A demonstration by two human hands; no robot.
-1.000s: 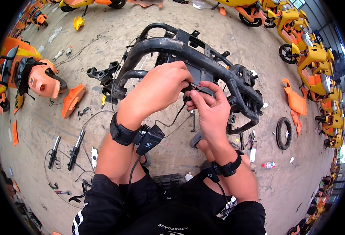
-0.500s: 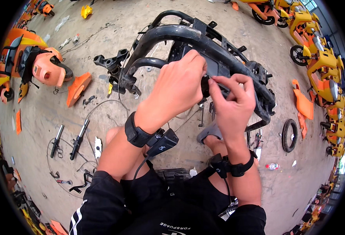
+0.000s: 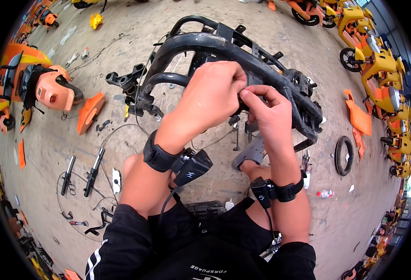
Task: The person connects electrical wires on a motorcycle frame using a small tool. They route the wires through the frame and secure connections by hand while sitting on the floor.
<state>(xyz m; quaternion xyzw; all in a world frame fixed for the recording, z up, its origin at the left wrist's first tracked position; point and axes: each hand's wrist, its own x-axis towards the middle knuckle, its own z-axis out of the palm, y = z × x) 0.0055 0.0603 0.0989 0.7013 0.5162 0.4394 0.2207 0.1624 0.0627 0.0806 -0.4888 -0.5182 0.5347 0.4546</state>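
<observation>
A black tubular scooter frame lies on the floor in front of me. Over its near side my left hand is closed, fingers curled in and mostly hidden behind the back of the hand. My right hand meets it from the right, thumb and forefinger pinched together by the left fingertips. Whatever lies between the fingertips is too small or too covered to name. Behind both hands runs a thick bent tube of the frame. Each wrist wears a black strap with a small box and cable.
On the left lie two fork tubes, a black bracket and an orange panel. A partly stripped orange scooter stands beyond. To the right are a tyre, a bottle, orange panels and rows of yellow scooters.
My right hand has shifted slightly left and its fingertips have come together with those of the left hand. The view has moved a little; the frame stays on the floor.
</observation>
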